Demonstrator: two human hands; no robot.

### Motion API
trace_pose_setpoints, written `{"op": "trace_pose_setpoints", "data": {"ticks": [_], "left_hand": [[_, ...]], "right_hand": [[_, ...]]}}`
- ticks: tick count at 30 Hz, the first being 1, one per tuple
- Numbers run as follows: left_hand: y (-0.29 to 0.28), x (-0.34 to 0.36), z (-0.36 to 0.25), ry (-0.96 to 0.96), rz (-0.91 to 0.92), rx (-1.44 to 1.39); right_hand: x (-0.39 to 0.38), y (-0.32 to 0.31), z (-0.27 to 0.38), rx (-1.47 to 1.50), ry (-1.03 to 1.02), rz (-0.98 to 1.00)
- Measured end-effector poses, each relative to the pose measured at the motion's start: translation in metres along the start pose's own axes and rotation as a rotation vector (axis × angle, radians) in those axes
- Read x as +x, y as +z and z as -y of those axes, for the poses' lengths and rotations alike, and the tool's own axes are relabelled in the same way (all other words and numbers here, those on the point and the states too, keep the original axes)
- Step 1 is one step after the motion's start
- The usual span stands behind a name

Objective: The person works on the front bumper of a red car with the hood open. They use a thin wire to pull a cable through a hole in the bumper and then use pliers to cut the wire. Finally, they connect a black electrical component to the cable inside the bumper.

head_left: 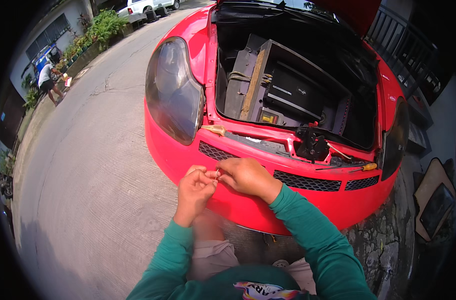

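My left hand [195,190] and my right hand [248,176] meet in front of the red car's front bumper [178,155], fingertips pinched together on a small thin metal part [217,174]. What the part is I cannot tell; it is tiny. Both forearms wear green sleeves. Just above my hands lies the black mesh grille [214,151]. The bonnet is up, showing the open front compartment [288,85] with black boxes inside.
A screwdriver with an amber handle [215,130] lies on the front ledge at the left, another with an orange handle [365,167] at the right. Concrete road stretches left; a person [49,82] bends there by plants. Boards [435,197] lean at the right.
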State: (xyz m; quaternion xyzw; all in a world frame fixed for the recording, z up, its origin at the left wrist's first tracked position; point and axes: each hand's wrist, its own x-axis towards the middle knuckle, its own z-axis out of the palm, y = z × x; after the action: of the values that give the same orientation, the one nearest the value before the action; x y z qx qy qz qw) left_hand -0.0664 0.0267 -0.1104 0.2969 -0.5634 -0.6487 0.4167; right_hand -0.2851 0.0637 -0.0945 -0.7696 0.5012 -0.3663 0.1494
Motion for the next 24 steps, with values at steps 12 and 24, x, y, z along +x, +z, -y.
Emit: {"op": "trace_pose_setpoints", "data": {"ticks": [12, 24], "left_hand": [[0.002, 0.012, -0.023, -0.184, 0.087, -0.047], [-0.007, 0.037, -0.015, -0.326, 0.093, 0.184]], "right_hand": [[-0.004, 0.008, -0.008, -0.020, 0.042, -0.019], [0.001, 0.008, -0.018, 0.036, -0.007, -0.030]]}}
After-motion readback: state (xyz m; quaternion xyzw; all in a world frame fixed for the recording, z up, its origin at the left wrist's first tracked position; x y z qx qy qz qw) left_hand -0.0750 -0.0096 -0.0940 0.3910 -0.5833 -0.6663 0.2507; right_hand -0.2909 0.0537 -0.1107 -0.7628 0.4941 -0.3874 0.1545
